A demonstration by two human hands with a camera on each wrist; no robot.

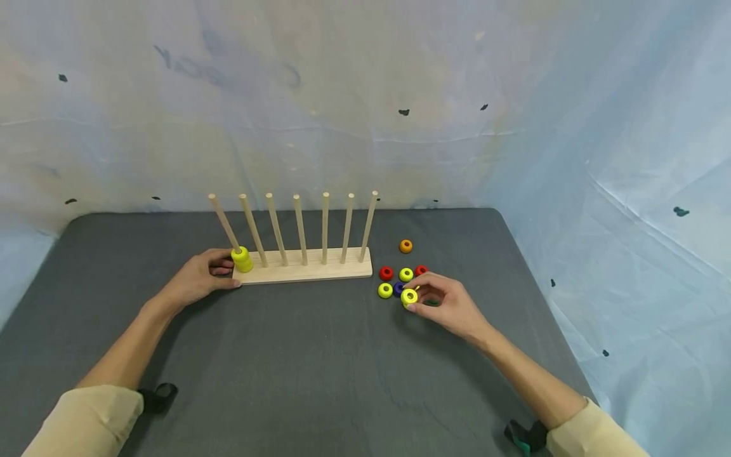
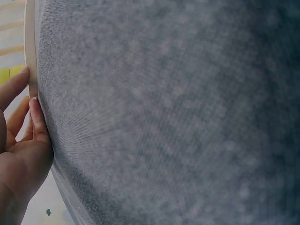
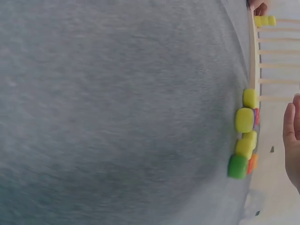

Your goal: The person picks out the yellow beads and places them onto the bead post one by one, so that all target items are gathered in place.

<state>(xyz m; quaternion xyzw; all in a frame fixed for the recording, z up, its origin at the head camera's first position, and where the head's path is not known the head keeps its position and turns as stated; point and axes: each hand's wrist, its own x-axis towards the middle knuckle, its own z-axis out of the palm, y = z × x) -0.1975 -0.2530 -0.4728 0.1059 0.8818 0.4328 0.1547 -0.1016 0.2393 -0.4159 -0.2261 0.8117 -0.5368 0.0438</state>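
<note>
My left hand (image 1: 197, 279) grips the left end of a pale wooden peg rack (image 1: 308, 271), with the thumb at the front corner and fingers behind. Several upright pegs stand in the rack. On its leftmost peg sits a short stack of yellow beads (image 1: 242, 260). To the right of the rack, my right hand (image 1: 451, 304) pinches a yellow bead (image 1: 408, 296) between thumb and forefinger, above the loose beads. In the right wrist view, that hand (image 3: 293, 140) shows only partly at the right edge and the held bead is out of frame.
Close to the rack's right end lie loose beads: a red bead (image 1: 386, 273), a yellow bead (image 1: 385, 291), a purple bead (image 1: 398, 289) and an orange bead (image 1: 405, 246) farther back. A green bead (image 3: 237, 166) sits beside them. Grey cloth covers the table (image 1: 297, 368).
</note>
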